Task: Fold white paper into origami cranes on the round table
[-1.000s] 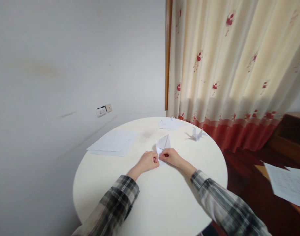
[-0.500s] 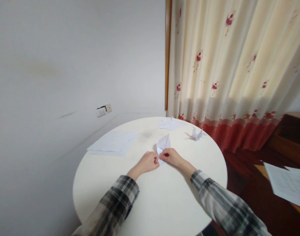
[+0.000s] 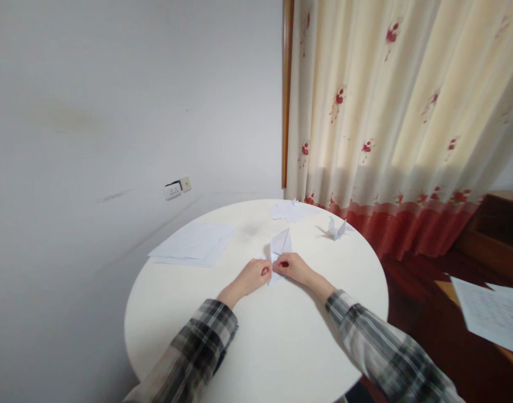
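A folded sheet of white paper (image 3: 281,243) rises from between my hands, its pointed upper part showing a crease. My left hand (image 3: 256,272) is closed at the paper's left edge, thumb and fingers pinched on it. From the other side my right hand (image 3: 293,267) pinches the same paper, its fingertips almost meeting those of the left. Below the fingers a small corner of the paper shows; the part under the fingertips is hidden. To the right stands a folded paper crane (image 3: 336,229).
All this lies on a round white table (image 3: 281,347). A stack of white paper sheets (image 3: 193,244) is at its left, and more paper pieces (image 3: 290,211) lie at the far edge. Beyond are a wall socket (image 3: 172,191) and a flowered curtain (image 3: 365,123). Written sheets (image 3: 491,313) lie at lower right.
My left hand has shifted slightly at the paper, its thumb moving up closer to the right fingertips. The folded paper looks a little narrower on its left side. My right hand stays nearly still.
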The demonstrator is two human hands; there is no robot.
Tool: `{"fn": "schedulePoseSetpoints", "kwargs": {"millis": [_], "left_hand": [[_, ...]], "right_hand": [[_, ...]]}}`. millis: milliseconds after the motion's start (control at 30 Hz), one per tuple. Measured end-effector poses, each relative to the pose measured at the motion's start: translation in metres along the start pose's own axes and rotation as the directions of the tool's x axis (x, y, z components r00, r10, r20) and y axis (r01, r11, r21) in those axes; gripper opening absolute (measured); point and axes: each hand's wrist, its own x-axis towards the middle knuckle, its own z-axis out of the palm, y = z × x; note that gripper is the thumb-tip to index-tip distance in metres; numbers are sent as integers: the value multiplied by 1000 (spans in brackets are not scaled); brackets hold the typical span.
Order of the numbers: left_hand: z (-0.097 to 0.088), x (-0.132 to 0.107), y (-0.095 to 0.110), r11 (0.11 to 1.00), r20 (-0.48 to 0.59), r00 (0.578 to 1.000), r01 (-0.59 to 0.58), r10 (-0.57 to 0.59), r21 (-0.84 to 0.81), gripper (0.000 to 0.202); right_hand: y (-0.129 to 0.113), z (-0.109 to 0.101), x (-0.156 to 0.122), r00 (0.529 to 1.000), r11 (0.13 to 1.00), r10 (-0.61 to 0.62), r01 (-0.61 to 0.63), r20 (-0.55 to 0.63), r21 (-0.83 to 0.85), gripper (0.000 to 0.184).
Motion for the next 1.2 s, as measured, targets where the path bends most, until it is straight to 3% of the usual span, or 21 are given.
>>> {"fn": "schedulePoseSetpoints", "kwargs": {"millis": [333,567,1200], "left_hand": [[1,-1,-3,998,15,998,53,-53,-41,24],[-1,-1,0,998,5,998,59,-59,-35,25],[3,0,0,999,-64,997,-36,34,-40,23]], "right_hand": [[-4,-1,-2,1000,1000,17,-17,-14,14,11],[-10,-3,-2,999,999,43,-43,-2,16,21],[-11,-8,-3,975,977,211,-213,-70,-28,17]]}}
